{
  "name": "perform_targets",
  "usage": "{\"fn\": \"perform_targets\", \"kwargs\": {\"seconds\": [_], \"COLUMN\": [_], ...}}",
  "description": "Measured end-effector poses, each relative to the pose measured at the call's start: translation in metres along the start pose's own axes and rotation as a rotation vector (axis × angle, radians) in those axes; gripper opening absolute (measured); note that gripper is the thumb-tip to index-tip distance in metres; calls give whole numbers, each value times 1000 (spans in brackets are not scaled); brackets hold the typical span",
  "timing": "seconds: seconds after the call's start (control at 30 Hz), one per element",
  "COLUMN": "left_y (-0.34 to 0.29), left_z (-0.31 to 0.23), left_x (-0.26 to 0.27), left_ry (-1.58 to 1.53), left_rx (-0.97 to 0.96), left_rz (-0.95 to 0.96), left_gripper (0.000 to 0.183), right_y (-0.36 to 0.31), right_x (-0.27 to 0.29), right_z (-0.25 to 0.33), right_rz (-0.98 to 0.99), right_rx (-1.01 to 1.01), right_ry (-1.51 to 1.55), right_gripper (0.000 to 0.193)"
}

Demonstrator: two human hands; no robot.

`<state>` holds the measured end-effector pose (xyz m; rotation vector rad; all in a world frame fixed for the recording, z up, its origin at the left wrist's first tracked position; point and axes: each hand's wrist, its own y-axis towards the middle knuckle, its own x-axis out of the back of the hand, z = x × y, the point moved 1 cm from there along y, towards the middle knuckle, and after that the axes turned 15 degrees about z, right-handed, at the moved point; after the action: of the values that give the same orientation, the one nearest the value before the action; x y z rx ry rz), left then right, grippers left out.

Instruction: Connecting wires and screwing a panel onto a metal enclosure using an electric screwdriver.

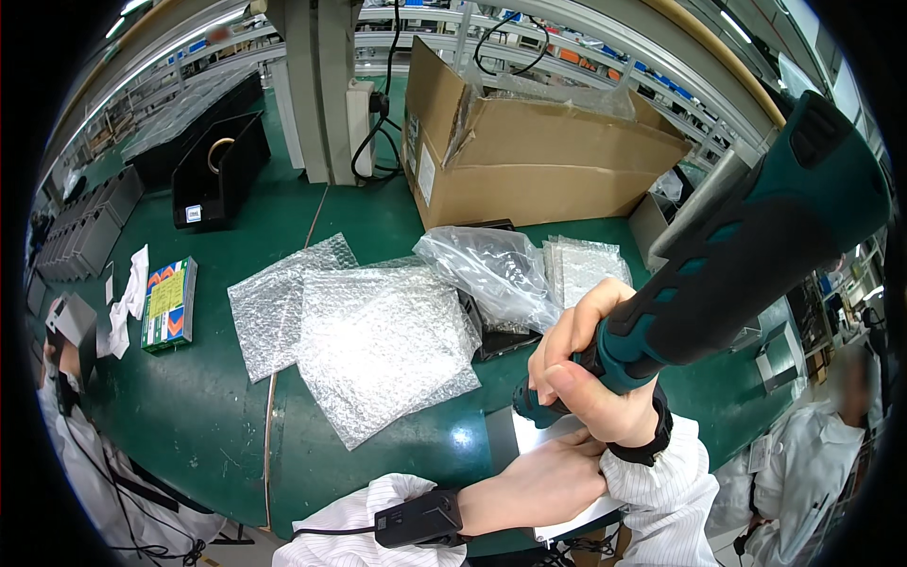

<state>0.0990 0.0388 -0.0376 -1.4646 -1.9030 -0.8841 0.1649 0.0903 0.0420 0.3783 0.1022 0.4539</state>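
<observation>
My right hand (605, 402) is wrapped round the narrow lower part of a teal and black cordless power screwdriver (704, 283). The tool slants, its thick end up to the right and its tip down to the left. My left hand (548, 482) rests below, reaching under the right wrist over a pale flat panel (524, 439). Its fingertips are mostly hidden, so whether it grips the panel cannot be seen. Just beyond the tool's tip lies a clear plastic bag (491, 269) over a black tray (505, 342).
Bubble-wrap sheets (378, 340) lie on the green table (198, 406), with more wrap (586, 267) behind the tool. A large cardboard box (557, 156), black bin (213, 180) and colourful small box (170, 302) stand further off. Co-workers sit left (71, 454) and right (803, 463).
</observation>
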Motion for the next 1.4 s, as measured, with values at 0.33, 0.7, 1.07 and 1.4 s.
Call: {"fn": "perform_targets", "kwargs": {"seconds": [0.33,0.7,1.07,1.4], "left_y": [3,2,5,9], "left_z": [3,6,-1,-5], "left_x": [-11,-4,7,10], "left_ry": [13,52,199,157], "left_rx": [37,-52,20,38], "left_rz": [52,-59,86,101], "left_gripper": [22,30,30,32], "right_y": [6,-37,-157,-166], "right_x": [10,40,84,85], "right_z": [5,77,77,78], "right_rz": [348,182,240,270], "right_rx": [-28,272,198,271], "right_ry": [-71,9,-4,0], "right_gripper": [38,33,33,32]}}
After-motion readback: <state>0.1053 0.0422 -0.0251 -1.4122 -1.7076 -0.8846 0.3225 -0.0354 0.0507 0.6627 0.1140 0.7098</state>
